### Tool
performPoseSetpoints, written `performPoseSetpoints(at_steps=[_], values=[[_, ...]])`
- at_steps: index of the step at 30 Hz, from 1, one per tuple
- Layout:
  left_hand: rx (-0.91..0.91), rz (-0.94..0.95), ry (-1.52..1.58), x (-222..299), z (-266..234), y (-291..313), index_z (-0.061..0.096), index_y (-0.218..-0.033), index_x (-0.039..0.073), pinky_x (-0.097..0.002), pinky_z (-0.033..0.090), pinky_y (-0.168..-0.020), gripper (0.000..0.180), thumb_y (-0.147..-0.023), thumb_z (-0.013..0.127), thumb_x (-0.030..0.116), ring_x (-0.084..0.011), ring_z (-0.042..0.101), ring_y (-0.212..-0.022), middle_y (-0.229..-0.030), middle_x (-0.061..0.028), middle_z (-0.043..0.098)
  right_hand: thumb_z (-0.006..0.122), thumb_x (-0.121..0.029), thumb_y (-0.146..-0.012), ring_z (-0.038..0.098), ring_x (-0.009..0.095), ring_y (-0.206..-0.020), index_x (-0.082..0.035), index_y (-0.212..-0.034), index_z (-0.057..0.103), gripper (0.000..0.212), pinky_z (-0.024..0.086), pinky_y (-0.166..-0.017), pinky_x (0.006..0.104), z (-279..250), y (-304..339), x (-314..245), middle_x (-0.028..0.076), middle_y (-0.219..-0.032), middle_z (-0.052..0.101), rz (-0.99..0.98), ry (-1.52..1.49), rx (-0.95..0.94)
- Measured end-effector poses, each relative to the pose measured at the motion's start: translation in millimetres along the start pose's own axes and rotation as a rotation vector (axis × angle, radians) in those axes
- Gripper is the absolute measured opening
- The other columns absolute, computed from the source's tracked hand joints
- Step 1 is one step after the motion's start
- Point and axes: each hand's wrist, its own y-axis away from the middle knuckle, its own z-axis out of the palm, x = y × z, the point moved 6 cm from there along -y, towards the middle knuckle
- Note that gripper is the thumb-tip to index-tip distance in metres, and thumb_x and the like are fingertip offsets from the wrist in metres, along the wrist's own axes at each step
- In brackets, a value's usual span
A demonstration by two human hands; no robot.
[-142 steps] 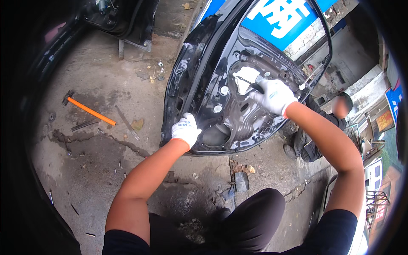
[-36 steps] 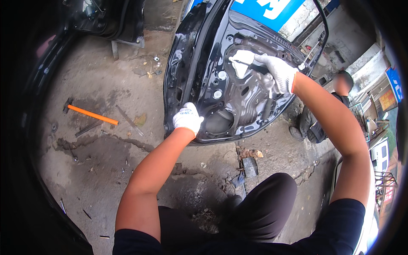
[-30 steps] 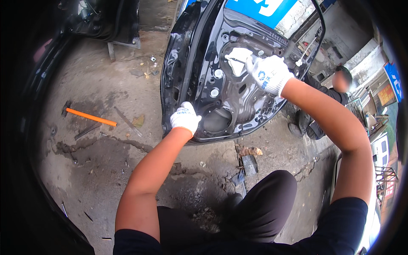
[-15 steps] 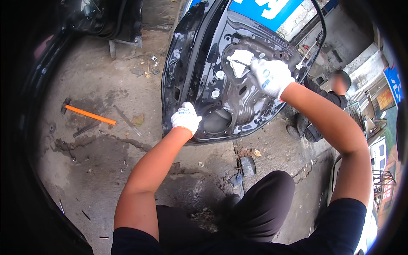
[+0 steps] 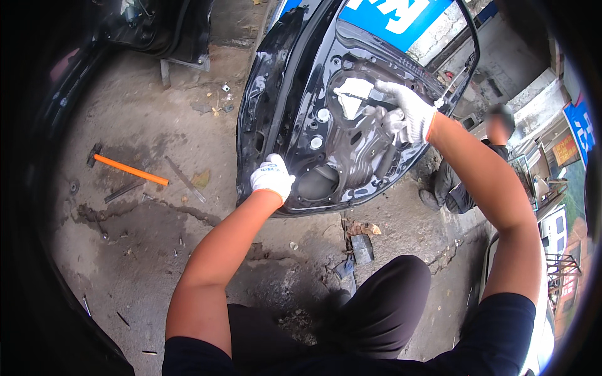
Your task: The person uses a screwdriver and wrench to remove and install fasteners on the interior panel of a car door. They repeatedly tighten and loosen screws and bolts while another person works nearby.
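In the head view, a black car door [image 5: 370,147] stands in front of the person's knees [image 5: 401,291], its bare inner side facing them; a blue sign [image 5: 417,25] shows through its window frame. The gloved right hand [image 5: 404,113] grips a thin tool [image 5: 376,102] by its dark handle, thumb laid along it, over the middle of the door. The shaft crosses a white piece [image 5: 353,109] on the door's inner side; whether the tip presses on it is too small to tell. The gloved left hand [image 5: 271,177] rests at the door's lower left corner, fingers folded and thumb raised; since the fingertips are hidden, I cannot tell whether they clasp the rim. Left of the door, a hammer [image 5: 132,169] with an orange handle and a flat strip [image 5: 185,180] lie on the concrete ground [image 5: 207,113]. Right of the door, another person [image 5: 454,178] in dark clothes sits low, near its edge.
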Motion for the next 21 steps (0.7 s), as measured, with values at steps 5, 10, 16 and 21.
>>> performPoseSetpoints(at_steps=[5,10,16,21], values=[[0.012,-0.005,-0.011,-1,0,0,0.041,-0.141,-0.013,-0.0512,0.058,-0.091,0.083,-0.096,0.073,0.050,-0.0417,0.075,-0.108,-0.119,-0.0289,0.073,0.063,-0.042,-0.099,0.075,0.040,-0.077,-0.006,-0.106,0.076,0.039,0.062,-0.075,0.0503,16,23,-31,0.017,-0.088,0.077,-0.666,1.282,0.482],[0.032,0.013,0.000,-1,1,0,0.043,-0.139,-0.012,-0.0512,0.058,-0.090,0.081,-0.096,0.073,0.050,-0.0421,0.075,-0.106,-0.117,-0.0288,0.073,0.061,-0.044,-0.103,0.072,0.033,-0.070,-0.003,-0.108,0.073,0.043,0.060,-0.069,0.0469,12,19,-30,0.015,-0.085,0.074,-0.468,0.838,0.371],[0.055,0.030,-0.005,0,1,1,0.044,-0.133,-0.010,-0.0514,0.059,-0.089,0.078,-0.095,0.074,0.051,-0.0428,0.075,-0.104,-0.115,-0.0290,0.073,0.065,-0.034,-0.096,0.075,0.043,-0.089,-0.003,-0.107,0.077,0.035,0.060,-0.080,0.0503,20,29,-39,0.024,-0.095,0.077,-0.557,1.296,0.416],[0.049,0.050,-0.003,0,1,2,0.044,-0.133,-0.010,-0.0513,0.060,-0.088,0.078,-0.095,0.074,0.052,-0.0431,0.076,-0.102,-0.113,-0.0291,0.073,0.074,-0.033,-0.093,0.073,0.034,-0.111,-0.002,-0.126,0.070,0.045,0.058,-0.099,0.0408,7,53,-49,0.021,-0.123,0.074,-0.937,0.415,0.642]])
